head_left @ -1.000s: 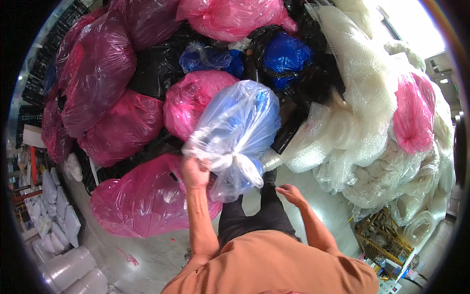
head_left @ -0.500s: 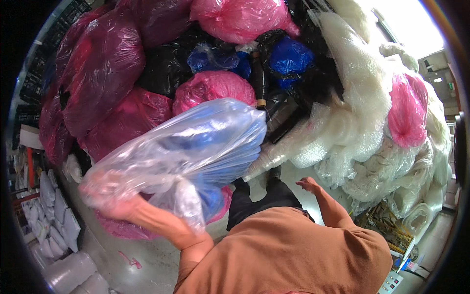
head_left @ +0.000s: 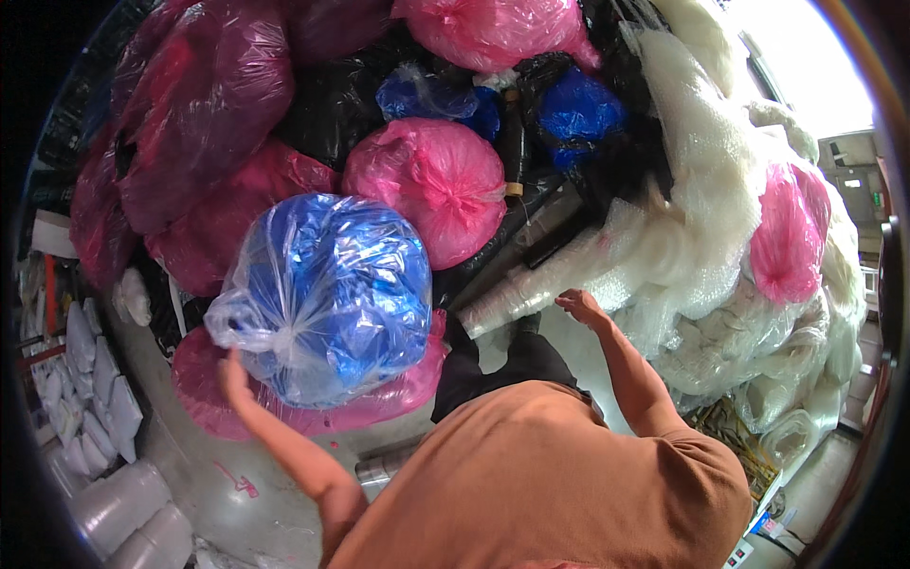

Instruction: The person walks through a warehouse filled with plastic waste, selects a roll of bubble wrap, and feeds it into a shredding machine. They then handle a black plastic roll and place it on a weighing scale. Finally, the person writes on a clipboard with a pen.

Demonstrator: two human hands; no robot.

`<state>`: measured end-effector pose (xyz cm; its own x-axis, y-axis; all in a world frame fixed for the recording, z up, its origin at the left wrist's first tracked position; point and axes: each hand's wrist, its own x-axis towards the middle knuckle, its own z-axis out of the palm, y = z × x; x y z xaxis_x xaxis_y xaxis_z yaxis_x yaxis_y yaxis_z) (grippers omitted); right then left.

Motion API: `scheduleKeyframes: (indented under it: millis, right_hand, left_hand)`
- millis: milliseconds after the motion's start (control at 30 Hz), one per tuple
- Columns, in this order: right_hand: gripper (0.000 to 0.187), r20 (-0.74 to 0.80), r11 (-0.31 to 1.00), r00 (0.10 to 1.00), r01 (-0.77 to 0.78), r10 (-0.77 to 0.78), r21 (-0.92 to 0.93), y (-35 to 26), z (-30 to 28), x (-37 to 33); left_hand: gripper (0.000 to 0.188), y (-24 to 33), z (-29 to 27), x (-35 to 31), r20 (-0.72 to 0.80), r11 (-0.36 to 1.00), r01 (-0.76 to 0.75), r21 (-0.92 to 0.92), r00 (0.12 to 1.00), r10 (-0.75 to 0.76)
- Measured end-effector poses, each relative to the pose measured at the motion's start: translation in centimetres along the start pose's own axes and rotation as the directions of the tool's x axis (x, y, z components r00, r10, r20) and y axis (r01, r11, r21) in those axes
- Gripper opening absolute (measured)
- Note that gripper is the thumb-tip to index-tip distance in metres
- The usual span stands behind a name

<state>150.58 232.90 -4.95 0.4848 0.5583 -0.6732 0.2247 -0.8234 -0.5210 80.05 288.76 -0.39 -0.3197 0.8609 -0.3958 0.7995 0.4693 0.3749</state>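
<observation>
A clear plastic bag stuffed with blue film (head_left: 351, 275) rests on a flat pink bag (head_left: 213, 394) at my left front. Its gathered, twisted end faces my left hand (head_left: 235, 379), which is right beside that end. The fingers there are smeared and partly lost against the bag, so whether they touch it is unclear. My right hand (head_left: 580, 307) hangs in the air with loosely bent fingers and nothing in it. Close to it lies the end of a long wrap of clear bubble film (head_left: 512, 299). A tied round pink bag (head_left: 431, 190) sits just beyond the clear bag.
Dark pink bags (head_left: 209, 123), black bags (head_left: 332, 104) and a blue bag (head_left: 580, 104) form a heap ahead. Bubble wrap (head_left: 701, 171) is piled on the right around another pink bag (head_left: 789, 232). White flat packs (head_left: 114, 408) and white rolls (head_left: 123, 503) stand at left.
The clear bag has swung down and turned, coming to rest on the flat pink bag with its gathered end showing. My left hand has dropped away from its earlier grip. My right hand has risen slightly.
</observation>
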Motion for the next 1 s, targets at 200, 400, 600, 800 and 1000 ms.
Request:
scheduleKeyframes:
  millis: [200, 400, 600, 800, 1000]
  right_hand:
    - [0.046, 0.079, 0.980, 0.987, -0.126, 0.139, -0.153, 8.4, 1.4, -3.2]
    - [0.048, 0.125, 0.859, 0.857, -0.508, 0.499, 0.054, 11.3, 2.6, -6.5]
    - [0.034, 0.016, 0.949, 0.958, -0.287, 0.287, 0.132, 8.0, -0.2, -5.5]
    - [0.043, -0.053, 0.994, 0.997, -0.059, 0.064, 0.093, 4.9, -4.8, -5.0]
    - [0.047, -0.036, 0.994, 0.998, -0.053, 0.057, 0.096, 13.6, -5.9, -6.3]
  left_hand:
    - [0.075, -1.7, 17.5, -16.2, 0.285, 0.994, 0.001, -0.108, 0.958, 0.030]
    - [0.081, 0.4, 20.2, -23.2, 0.447, 0.969, 0.044, -0.242, 0.891, 0.071]
    - [0.074, 2.3, 20.8, -22.7, 0.480, 0.933, -0.022, -0.360, 0.853, 0.205]
    - [0.080, 5.6, 22.1, -25.0, 0.390, 0.940, -0.065, -0.334, 0.899, 0.200]
    - [0.085, 8.4, 25.6, -31.6, 0.418, 0.950, -0.050, -0.307, 0.890, 0.182]
